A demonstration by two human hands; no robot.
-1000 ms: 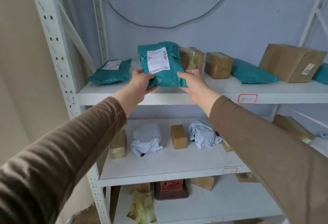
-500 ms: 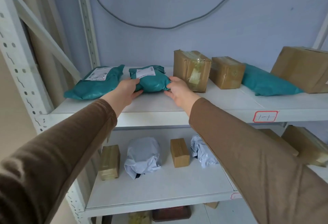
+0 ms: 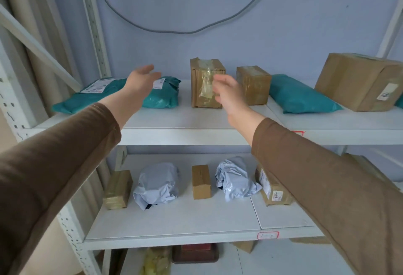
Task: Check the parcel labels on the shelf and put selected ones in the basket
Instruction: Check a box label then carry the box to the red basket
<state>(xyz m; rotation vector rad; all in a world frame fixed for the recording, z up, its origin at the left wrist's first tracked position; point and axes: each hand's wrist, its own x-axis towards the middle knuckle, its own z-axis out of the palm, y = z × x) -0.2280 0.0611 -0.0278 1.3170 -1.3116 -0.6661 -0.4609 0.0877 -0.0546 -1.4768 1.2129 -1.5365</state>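
Note:
A small teal parcel (image 3: 163, 95) with a white label lies on the top shelf (image 3: 196, 119), next to a flatter teal parcel (image 3: 91, 93) at the left. My left hand (image 3: 141, 80) hovers open just in front of the small teal parcel, holding nothing. My right hand (image 3: 226, 93), blurred with fingers loosely spread, is in front of an upright taped cardboard box (image 3: 205, 78) and holds nothing. No basket is in view.
Further right on the top shelf are a second taped box (image 3: 254, 87), a teal bag (image 3: 301, 97) and a large carton (image 3: 359, 80). The middle shelf (image 3: 185, 220) holds small boxes and two grey bags. A shelf post (image 3: 93, 24) and a cable are behind.
The small teal parcel went from held upright in both hands down onto the top shelf. Both hands have let go; the right has moved toward the taped box.

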